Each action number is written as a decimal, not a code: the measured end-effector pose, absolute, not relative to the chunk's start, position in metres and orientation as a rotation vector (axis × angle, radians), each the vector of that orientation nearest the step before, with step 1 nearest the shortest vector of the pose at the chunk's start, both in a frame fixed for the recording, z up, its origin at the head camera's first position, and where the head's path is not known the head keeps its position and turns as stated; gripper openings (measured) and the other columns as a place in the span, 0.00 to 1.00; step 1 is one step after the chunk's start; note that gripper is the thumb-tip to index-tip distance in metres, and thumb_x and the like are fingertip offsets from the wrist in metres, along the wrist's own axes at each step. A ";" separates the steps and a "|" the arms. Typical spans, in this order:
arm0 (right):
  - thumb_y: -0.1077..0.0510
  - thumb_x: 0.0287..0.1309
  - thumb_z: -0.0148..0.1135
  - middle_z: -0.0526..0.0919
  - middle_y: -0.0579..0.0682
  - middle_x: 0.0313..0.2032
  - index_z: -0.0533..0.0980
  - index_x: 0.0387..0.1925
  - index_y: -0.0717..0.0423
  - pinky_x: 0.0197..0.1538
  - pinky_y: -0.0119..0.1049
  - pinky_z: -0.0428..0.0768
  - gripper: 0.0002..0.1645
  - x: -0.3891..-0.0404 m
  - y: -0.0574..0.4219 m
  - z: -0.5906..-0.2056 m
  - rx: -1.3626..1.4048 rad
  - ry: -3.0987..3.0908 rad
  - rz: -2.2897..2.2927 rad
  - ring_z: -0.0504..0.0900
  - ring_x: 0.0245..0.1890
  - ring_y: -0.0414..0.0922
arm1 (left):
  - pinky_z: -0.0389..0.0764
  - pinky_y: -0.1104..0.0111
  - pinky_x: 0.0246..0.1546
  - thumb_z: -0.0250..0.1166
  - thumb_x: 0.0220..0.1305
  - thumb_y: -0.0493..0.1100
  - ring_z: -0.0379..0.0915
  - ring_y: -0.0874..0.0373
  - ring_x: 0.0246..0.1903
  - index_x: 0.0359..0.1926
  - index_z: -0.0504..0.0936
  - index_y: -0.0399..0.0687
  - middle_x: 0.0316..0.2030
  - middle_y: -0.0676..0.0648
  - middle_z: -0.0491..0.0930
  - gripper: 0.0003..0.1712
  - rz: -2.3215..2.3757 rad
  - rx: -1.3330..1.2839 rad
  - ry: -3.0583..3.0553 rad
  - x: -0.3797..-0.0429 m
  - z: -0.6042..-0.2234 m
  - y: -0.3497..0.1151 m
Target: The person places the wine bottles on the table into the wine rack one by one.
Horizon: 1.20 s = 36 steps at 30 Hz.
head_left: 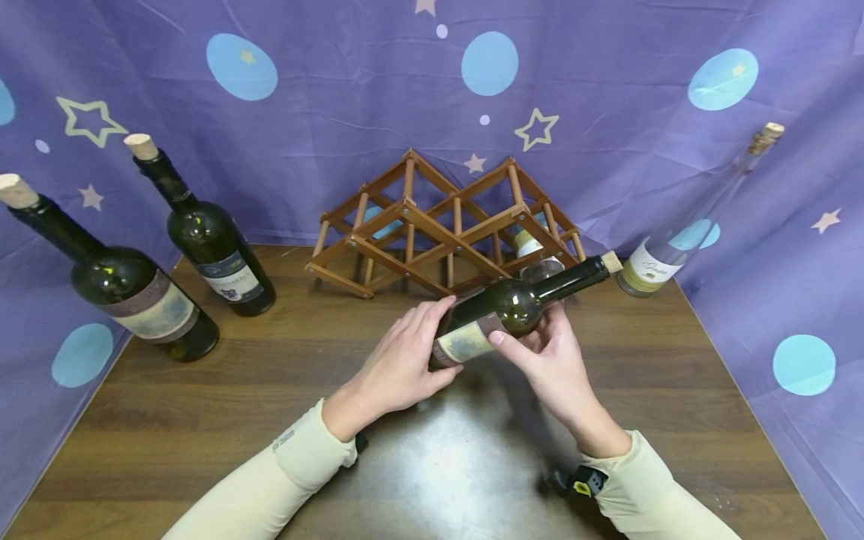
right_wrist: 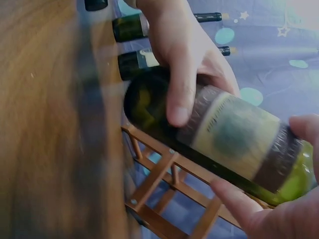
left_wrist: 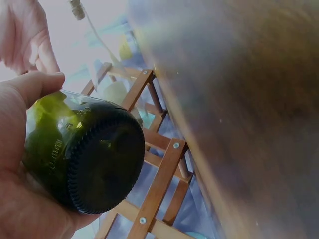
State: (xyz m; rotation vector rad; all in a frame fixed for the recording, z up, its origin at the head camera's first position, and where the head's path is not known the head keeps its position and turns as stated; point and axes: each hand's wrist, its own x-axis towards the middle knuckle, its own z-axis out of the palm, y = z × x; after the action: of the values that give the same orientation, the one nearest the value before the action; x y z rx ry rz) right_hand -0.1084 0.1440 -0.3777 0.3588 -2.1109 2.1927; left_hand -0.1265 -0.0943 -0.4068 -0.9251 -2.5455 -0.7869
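A dark green corked wine bottle [head_left: 520, 304] is held tilted in front of the rack, its neck toward the right. My left hand [head_left: 405, 360] grips the lower end, thumb below and fingers over the glass. My right hand [head_left: 556, 367] holds it near the shoulder, with the thumb by the label's edge. In the left wrist view the ridged base [left_wrist: 107, 159] faces the camera. The right wrist view shows the cream and brown label [right_wrist: 234, 134] between both hands. Behind the bottle stands a wooden lattice wine rack [head_left: 405, 210].
A clear bottle [head_left: 529, 244] lies in the rack's right side. Two dark corked bottles [head_left: 151, 311] [head_left: 229, 274] stand at left. To the right stands a clear corked bottle [head_left: 655, 262]. A purple patterned curtain [head_left: 364, 82] hangs behind the wooden table [head_left: 175, 435].
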 end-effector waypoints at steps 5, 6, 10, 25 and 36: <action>0.70 0.61 0.73 0.79 0.60 0.62 0.67 0.70 0.65 0.62 0.38 0.82 0.38 -0.107 0.154 -0.371 0.407 -2.267 2.028 0.83 0.59 0.47 | 0.77 0.52 0.61 0.84 0.54 0.49 0.74 0.47 0.59 0.79 0.60 0.42 0.62 0.44 0.75 0.59 -0.795 -0.908 -2.560 -0.127 -0.405 -0.102; 0.70 0.61 0.73 0.80 0.60 0.61 0.67 0.69 0.66 0.60 0.37 0.83 0.37 -0.106 0.156 -0.370 0.398 -2.297 1.993 0.84 0.58 0.48 | 0.77 0.51 0.61 0.84 0.53 0.49 0.74 0.47 0.59 0.79 0.60 0.42 0.62 0.43 0.75 0.59 -0.792 -0.903 -2.562 -0.127 -0.405 -0.103; 0.69 0.60 0.74 0.81 0.63 0.59 0.68 0.66 0.69 0.55 0.36 0.86 0.36 -0.104 0.161 -0.365 0.386 -2.378 1.864 0.84 0.56 0.51 | 0.77 0.51 0.61 0.84 0.54 0.50 0.74 0.47 0.59 0.79 0.61 0.42 0.62 0.43 0.75 0.59 -0.790 -0.876 -2.574 -0.127 -0.405 -0.112; 0.65 0.59 0.78 0.87 0.51 0.56 0.74 0.64 0.62 0.55 0.33 0.85 0.34 -0.100 0.182 -0.350 0.463 -2.445 1.384 0.86 0.55 0.49 | 0.76 0.49 0.60 0.84 0.53 0.49 0.74 0.45 0.58 0.79 0.61 0.42 0.62 0.41 0.75 0.59 -0.739 -0.811 -2.596 -0.125 -0.402 -0.141; 0.66 0.56 0.78 0.87 0.52 0.53 0.81 0.58 0.62 0.60 0.28 0.79 0.27 -0.098 0.188 -0.342 0.698 -2.266 1.045 0.86 0.51 0.50 | 0.77 0.48 0.57 0.85 0.51 0.48 0.75 0.43 0.57 0.78 0.62 0.43 0.62 0.42 0.76 0.59 -0.664 -0.800 -2.624 -0.121 -0.403 -0.153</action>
State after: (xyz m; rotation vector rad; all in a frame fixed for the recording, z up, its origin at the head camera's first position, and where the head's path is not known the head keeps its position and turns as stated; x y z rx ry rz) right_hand -0.0975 0.1878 -0.3419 0.6982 -2.2655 1.0445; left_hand -0.1214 -0.1530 -0.4029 -0.8001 -2.6243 -0.6641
